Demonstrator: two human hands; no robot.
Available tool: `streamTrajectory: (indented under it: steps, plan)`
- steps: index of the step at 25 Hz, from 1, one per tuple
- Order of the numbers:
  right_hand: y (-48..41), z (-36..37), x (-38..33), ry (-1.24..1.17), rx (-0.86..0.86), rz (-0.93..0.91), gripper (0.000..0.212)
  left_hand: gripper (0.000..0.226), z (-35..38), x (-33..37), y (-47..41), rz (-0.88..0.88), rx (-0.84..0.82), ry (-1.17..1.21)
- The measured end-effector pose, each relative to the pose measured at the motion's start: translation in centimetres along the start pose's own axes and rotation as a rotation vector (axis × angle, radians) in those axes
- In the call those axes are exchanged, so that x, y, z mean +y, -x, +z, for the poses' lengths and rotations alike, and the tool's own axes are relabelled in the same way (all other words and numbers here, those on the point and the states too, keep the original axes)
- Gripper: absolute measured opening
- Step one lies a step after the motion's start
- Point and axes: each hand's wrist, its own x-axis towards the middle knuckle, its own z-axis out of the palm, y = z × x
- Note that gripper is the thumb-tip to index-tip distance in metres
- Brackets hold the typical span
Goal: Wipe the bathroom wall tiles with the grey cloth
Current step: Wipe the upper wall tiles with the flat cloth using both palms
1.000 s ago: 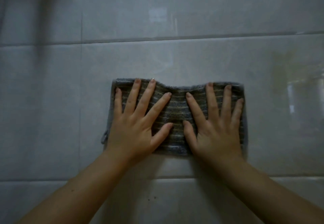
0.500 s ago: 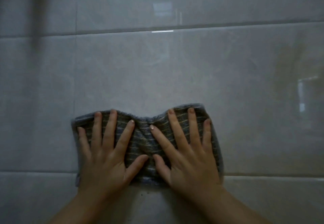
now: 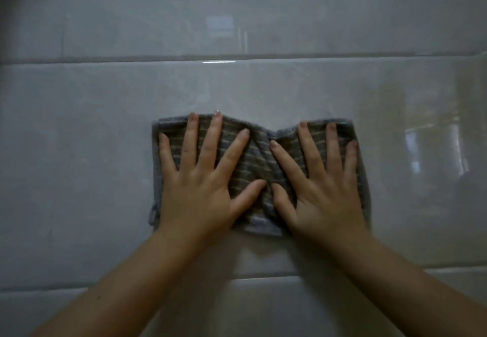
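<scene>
glossy grey wall tiles (image 3: 105, 131), grey cloth (image 3: 259, 157) (striped) flat against them

L forearm (image 3: 126, 278) & R forearm (image 3: 395, 278) bare to frame edge. L hand (image 3: 200, 191), R hand (image 3: 324, 194): nails (image 3: 217, 112) short, rounded, slight gloss. Tiny dark speck (image 3: 98, 297) on L forearm, well below L hand; faint dot (image 3: 185, 149) on L hand's ring finger.

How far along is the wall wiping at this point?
Done: nothing provable; the glossy grey wall tiles show no wiped boundary. In hand: left hand and right hand press the striped grey cloth flat on the middle tile. Left: tiles above and below, seemingly.
</scene>
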Motion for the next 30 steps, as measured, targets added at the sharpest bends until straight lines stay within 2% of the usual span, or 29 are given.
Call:
streamTrajectory:
  steps: [5, 8, 12, 14, 18, 22, 25, 28, 30]
  plan:
    - [-5.6, 0.2, 5.0, 0.004, -0.009, 0.087, 0.06, 0.075, -0.2, 2.7, -6.6, -0.134, 0.011, 0.036]
    - [-1.9, -0.5, 6.0, -0.005, 0.002, 0.129, 0.061, 0.073, 0.3, 5.6, -5.0, -0.032, 0.02, 0.038]
    - [1.2, -0.8, 5.3, -0.043, -0.026, -0.011, 0.06, 0.073, 0.4, 5.5, -3.7, 0.107, 0.02, 0.019]
    - [-2.2, -0.4, 6.8, -0.034, -0.012, -0.05, 0.058, 0.074, 0.2, 5.5, -6.4, 0.045, 0.025, 0.011]
    - [-8.5, -0.5, 12.4, 0.0, -0.021, 0.094, 0.061, 0.076, -0.1, 9.0, -13.1, -0.19, 0.004, 0.034]
    - [-3.9, -1.4, 16.0, -0.004, 0.01, 0.144, 0.06, 0.072, 0.6, 14.7, -12.1, -0.082, 0.046, 0.063]
    - [0.9, -1.4, 15.6, -0.014, 0.021, 0.066, 0.059, 0.071, 1.4, 16.0, -8.6, 0.025, 0.055, 0.05]
    - [-2.0, -1.3, 17.2, -0.005, -0.008, -0.005, 0.06, 0.073, 0.8, 16.2, -10.5, -0.042, 0.015, 0.033]
    - [-5.8, -2.0, 19.6, -0.006, -0.066, 0.059, 0.065, 0.075, 0.3, 17.2, -14.1, -0.155, -0.017, 0.039]
